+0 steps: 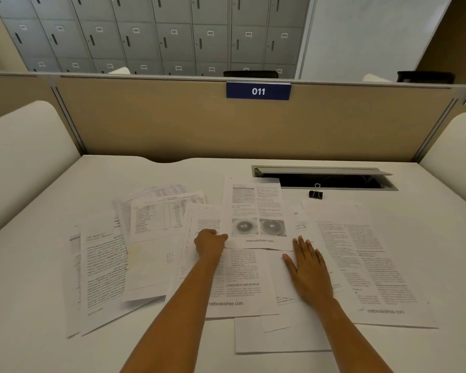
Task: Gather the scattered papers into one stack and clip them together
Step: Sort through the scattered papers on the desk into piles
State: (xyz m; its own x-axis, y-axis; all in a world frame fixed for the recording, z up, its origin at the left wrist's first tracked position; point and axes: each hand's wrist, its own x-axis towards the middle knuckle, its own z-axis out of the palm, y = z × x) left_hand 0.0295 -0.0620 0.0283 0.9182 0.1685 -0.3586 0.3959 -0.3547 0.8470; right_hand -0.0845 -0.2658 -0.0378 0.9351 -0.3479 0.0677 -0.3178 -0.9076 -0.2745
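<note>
Several printed papers lie scattered and overlapping across the white desk (pixel 65 189). One sheet with two grey eye pictures (pixel 256 211) lies on top in the middle. My left hand (pixel 210 244) pinches that sheet's lower left corner. Flat and open, my right hand (pixel 308 270) presses down on the sheets just right of it. A large text page (pixel 366 265) lies at the right, and tables and text pages (pixel 105 265) spread out to the left. A black binder clip (pixel 315 193) stands alone on the desk behind the papers, far from both hands.
A recessed cable tray with an open lid (pixel 326 177) sits in the desk just behind the clip. A beige partition with a blue "011" sign (pixel 258 91) closes the back. White rounded side dividers (pixel 24 157) flank the desk. Grey lockers stand beyond.
</note>
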